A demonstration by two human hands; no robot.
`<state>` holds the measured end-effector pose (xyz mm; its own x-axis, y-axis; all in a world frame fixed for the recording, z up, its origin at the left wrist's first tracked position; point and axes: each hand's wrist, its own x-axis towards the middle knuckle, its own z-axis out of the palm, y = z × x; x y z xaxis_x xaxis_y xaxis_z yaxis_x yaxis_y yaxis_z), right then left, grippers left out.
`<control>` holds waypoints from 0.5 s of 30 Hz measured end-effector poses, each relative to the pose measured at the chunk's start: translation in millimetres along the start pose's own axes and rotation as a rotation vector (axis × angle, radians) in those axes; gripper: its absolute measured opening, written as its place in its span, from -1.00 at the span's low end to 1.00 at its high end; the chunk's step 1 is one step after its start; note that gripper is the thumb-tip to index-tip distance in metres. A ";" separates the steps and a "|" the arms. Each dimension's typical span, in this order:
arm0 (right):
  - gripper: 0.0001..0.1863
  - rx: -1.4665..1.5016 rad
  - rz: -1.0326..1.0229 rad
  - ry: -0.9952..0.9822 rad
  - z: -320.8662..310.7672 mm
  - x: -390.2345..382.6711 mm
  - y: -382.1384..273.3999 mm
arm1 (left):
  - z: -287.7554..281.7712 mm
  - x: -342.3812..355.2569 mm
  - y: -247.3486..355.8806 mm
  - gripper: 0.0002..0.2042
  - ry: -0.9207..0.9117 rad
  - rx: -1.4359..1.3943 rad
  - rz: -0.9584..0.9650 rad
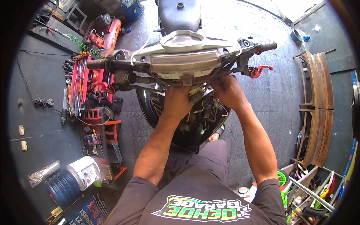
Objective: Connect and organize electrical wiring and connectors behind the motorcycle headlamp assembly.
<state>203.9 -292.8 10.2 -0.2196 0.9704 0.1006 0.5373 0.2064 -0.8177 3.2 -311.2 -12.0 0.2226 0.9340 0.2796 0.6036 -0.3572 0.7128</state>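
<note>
A scooter's handlebar assembly (185, 63) with a grey-white cover stands in front of me, its headlight lens partly fitted in the middle. My left hand (178, 101) reaches up under the cover, beside a wire connector (195, 93); its fingers are hidden behind the cover. To the right of the connector, my right hand (229, 91) is also under the cover, its fingers bent inward in shadow around something I cannot make out. Loose wires (204, 112) hang below both hands, over the dark front body panel (153, 107). A red brake lever (260, 71) sticks out at the right.
On the left stand a red tool tray (84, 80) full of tools and a red compressor (108, 33). A blue water bottle (63, 190) lies at lower left. Wooden benches (318, 108) line the right wall. A parts rack (311, 187) stands at lower right. The black seat (179, 17) extends beyond the handlebar.
</note>
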 end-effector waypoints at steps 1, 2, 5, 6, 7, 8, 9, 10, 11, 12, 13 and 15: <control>-0.78 -0.023 -0.009 -0.005 -0.9 0.8 0.4 | -0.1 -0.6 -0.8 -0.59 -0.008 -0.004 -0.011; -0.79 -0.045 -0.022 -0.012 -1.5 1.9 -0.2 | -3.0 1.1 -0.1 -0.60 -0.023 0.009 -0.007; -0.80 -0.100 0.011 -0.036 -6.2 0.7 -0.9 | -2.4 0.7 -2.0 -0.59 -0.042 0.041 -0.011; -0.80 -0.143 0.024 -0.059 -7.1 1.8 -2.1 | -0.6 1.0 -2.4 -0.58 -0.041 0.062 -0.005; -0.79 -0.157 0.051 -0.073 -9.1 2.6 -4.9 | 0.7 1.4 -2.5 -0.58 -0.045 0.086 -0.006; -0.79 -0.152 0.057 -0.080 -8.8 2.4 -6.8 | 0.6 1.0 -3.8 -0.58 -0.051 0.086 -0.014; -0.79 -0.161 0.055 -0.067 -7.9 2.5 -7.5 | 0.3 0.8 -5.1 -0.58 -0.039 0.093 0.019; -0.78 -0.169 0.051 -0.054 -7.3 3.5 -8.3 | -0.7 0.6 -5.2 -0.57 -0.027 0.099 0.053; -0.76 -0.122 0.134 -0.103 -8.4 4.7 -9.0 | -5.6 4.1 5.2 -0.64 0.043 0.121 0.066; -0.76 -0.120 0.142 -0.108 -9.3 4.7 -8.3 | -4.7 3.6 5.5 -0.64 0.035 0.118 0.059; -0.74 -0.055 0.189 -0.130 -10.4 4.3 -7.1 | -3.9 3.9 4.4 -0.65 0.017 0.117 0.049; -0.72 0.020 0.312 -0.182 -11.7 7.0 -13.8 | 4.4 2.8 -4.0 -0.69 0.056 0.127 0.005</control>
<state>204.4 -287.4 28.7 -0.1900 0.9477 -0.2565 0.5855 -0.1004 -0.8045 4.7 -307.1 -16.9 0.1848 0.9287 0.3214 0.6954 -0.3547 0.6250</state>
